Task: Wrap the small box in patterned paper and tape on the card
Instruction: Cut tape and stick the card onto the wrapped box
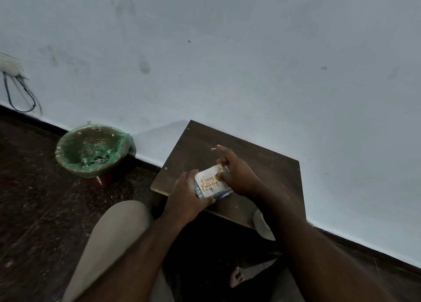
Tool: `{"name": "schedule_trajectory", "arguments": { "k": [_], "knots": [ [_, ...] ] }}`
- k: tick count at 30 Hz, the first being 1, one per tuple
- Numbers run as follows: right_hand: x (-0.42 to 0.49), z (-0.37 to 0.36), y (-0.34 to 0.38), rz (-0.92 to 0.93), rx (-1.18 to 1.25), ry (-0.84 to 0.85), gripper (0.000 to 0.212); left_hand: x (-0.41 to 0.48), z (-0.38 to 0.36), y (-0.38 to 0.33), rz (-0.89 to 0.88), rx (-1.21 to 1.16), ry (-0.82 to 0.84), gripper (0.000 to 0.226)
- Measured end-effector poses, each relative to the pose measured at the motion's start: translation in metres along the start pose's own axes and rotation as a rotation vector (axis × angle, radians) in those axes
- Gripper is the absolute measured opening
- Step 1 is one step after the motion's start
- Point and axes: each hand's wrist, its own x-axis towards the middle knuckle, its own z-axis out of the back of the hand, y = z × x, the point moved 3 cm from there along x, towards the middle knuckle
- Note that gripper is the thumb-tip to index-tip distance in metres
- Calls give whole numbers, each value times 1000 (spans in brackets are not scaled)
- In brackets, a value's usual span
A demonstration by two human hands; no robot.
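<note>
Against the pale blue wall, a dark wooden counter (262,162) is seen right of centre in the frame. Over its near edge the wrapped small box (222,195) is held, with the card (210,182) on top. Its left end is clasped by the curled left grip (186,194) and its right end is pinched by the right grip (237,174).

White card (210,182) with gold script lettering, on my blue-and-white patterned box (224,194); dark brown wood-grain table (262,165); green liner (73,158) in brown bin (102,179); my beige trouser leg (118,228); pale grey-blue wall (227,62); dark speckled floor (34,199).
</note>
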Motion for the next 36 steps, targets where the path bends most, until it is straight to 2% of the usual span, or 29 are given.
{"name": "schedule_trajectory", "arguments": {
  "k": [3, 5, 8, 12, 14, 17, 21, 23, 29, 36],
  "knots": [
    [5, 16, -2, -15, 63, -132, 31, 2, 0, 2, -19, -4, 35, 90],
    [8, 26, -1, -12, 79, -127, 8, 0, -2, 4, -37, 0, 65, 88],
    [16, 36, 3, 33, -83, 26, 9, 0, -5, -1, -86, 110, 64, 85],
    [27, 37, 7, 53, -210, 166, 10, 5, -5, -15, -215, 270, -72, 77],
    [34, 35, 8, 67, -239, 200, 12, 3, -9, -23, -255, 323, -11, 70],
    [43, 35, 10, 59, -287, 293, 19, -2, -14, -29, -282, 310, 63, 70],
    [50, 39, 14, 37, -284, 416, 42, 0, -15, -26, -257, 227, 50, 64],
    [52, 39, 13, 25, -279, 422, 42, 2, -14, -26, -248, 203, 37, 57],
    [54, 34, 14, 8, -312, 335, 14, 3, -13, -25, -269, 191, 11, 50],
    [55, 30, 20, 4, -398, 368, 10, 2, -15, -21, -275, 179, -19, 45]
  ]
}}
